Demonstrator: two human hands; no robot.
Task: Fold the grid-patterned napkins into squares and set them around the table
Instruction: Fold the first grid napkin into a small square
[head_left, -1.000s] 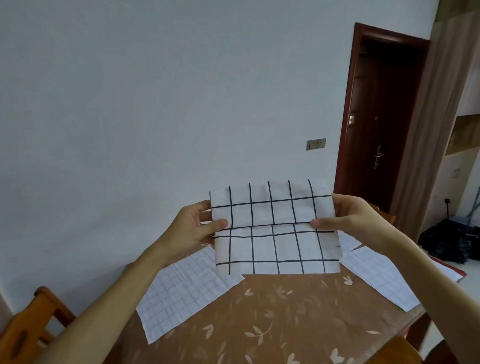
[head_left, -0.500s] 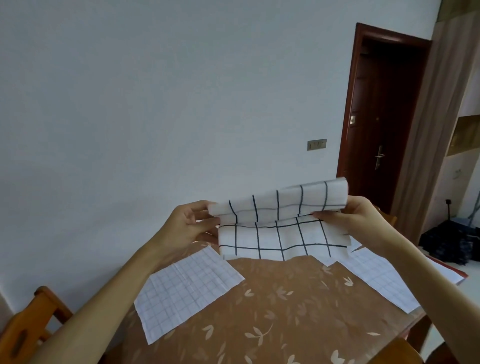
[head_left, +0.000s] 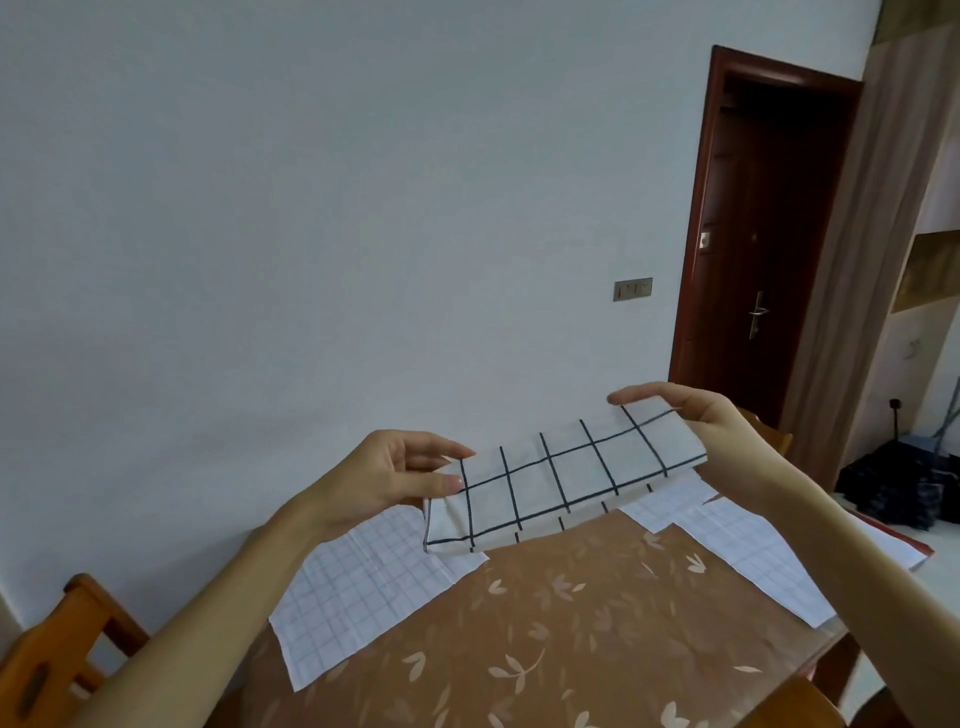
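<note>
Both hands hold a folded napkin (head_left: 563, 480) in the air above the table (head_left: 561, 639). The left hand (head_left: 384, 475) pinches its left end; the right hand (head_left: 691, 415) pinches the right end, forefinger stretched out. Two flat napkins, one on the left (head_left: 363, 587) and one on the right (head_left: 748, 556), lie below on the table.

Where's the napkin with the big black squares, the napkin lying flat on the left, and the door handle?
Bold-grid napkin (head_left: 566, 480), head view: middle of its folded top face.
Left fine-grid napkin (head_left: 363, 592), head view: centre of the sheet lying on the table.
Door handle (head_left: 757, 313), head view: on the metal lever.
</note>
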